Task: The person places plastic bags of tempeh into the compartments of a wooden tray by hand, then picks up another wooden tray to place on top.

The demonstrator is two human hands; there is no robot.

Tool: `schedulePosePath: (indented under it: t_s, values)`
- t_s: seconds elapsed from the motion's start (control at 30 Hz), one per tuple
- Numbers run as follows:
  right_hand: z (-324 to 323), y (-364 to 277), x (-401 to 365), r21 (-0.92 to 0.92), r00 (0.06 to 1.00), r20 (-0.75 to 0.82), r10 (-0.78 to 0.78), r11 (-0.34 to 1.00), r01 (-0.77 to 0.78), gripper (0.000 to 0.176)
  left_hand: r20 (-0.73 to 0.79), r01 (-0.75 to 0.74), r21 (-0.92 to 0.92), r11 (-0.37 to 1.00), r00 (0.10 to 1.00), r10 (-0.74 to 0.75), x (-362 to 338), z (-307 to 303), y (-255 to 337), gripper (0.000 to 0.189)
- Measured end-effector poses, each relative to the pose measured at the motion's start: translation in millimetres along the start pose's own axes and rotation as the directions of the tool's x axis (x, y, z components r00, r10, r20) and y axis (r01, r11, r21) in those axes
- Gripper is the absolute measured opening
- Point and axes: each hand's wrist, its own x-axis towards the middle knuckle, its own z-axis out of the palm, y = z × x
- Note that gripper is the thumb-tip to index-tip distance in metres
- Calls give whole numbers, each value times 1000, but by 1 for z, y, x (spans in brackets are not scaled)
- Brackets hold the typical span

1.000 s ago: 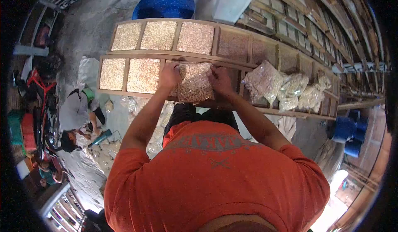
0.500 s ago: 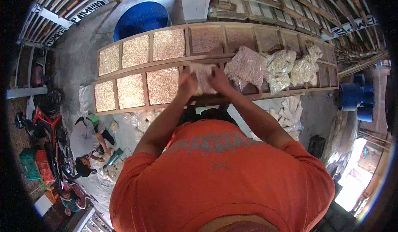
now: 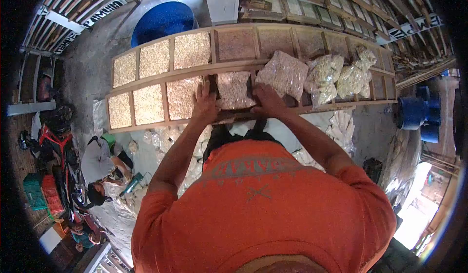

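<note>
Bag in hand: I see a clear plastic bag of pale beans (image 3: 234, 88) lying flat in one compartment of the near row of the long wooden rack (image 3: 195, 72), between my two hands.
Left hand: my left hand (image 3: 204, 102) lies spread open, palm down, on the bag's left edge and the divider beside it.
Right hand: my right hand (image 3: 267, 100) rests on the bag's right lower corner; I cannot tell whether the fingers pinch the plastic or only press on it.
How it will handle: I judge it fairly heavy for its size, limp and shifting, since the loose beans would slump to the low side if it were lifted by one end. The film looks slick and thin, so a fingernail or the wood's edge could tear it.
Where to hold: both short edges at once, or flat palms underneath; not one corner.
Neighbours: filled compartments (image 3: 150, 102) lie to the left, and loose bags (image 3: 285, 73) are heaped just to the right, one touching the bag's upper right.
Beyond: a blue tub (image 3: 163, 19) stands past the rack, and a crouching person (image 3: 100, 161) works on the floor, well apart.
</note>
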Motion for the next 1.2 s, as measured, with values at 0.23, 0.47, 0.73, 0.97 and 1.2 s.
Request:
schedulePosePath:
  t_s: [0.23,0.47,0.73,0.97,1.2]
  values:
    - [23,16,26,-73,947,319,27,997,-4,17,-246,-112,326,939,949,198,3,79,-49,35]
    - [25,-5,24,-126,948,250,199,977,-172,20,281,142,279,950,934,-222,20,30,0,56]
    - [-3,75,-23,-50,981,-180,73,995,-83,48,-209,6,374,927,975,78,65,98,70,86]
    - [-27,90,-30,-113,986,-157,61,990,-79,48,-257,21,388,921,962,87,81,121,61,87]
    - [-20,98,-28,-98,993,-116,14,995,-25,50,-266,68,337,939,964,26,70,100,64,77]
